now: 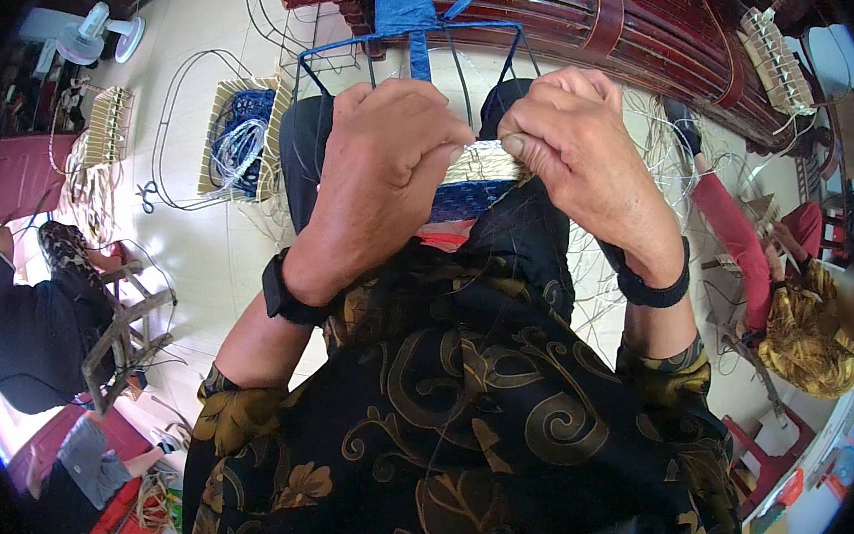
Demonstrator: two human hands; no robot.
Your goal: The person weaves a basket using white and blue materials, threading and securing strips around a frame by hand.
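Observation:
My left hand (380, 168) and my right hand (577, 148) are closed side by side on a half-woven basket (479, 176) that rests on my lap. Its woven band is pale straw on top and blue below. A blue wire frame (414, 45) rises from it toward the top of the view. My right thumb and forefinger pinch the straw edge. Both wrists wear black bands. Most of the basket is hidden behind my hands.
A woven tray with coiled blue and white strands (241, 142) lies on the floor at left, near wire hoops (174, 107) and a white fan (99, 35). A dark red wooden bench (616, 26) stands ahead. One person sits at left (31, 326), another at right (794, 316).

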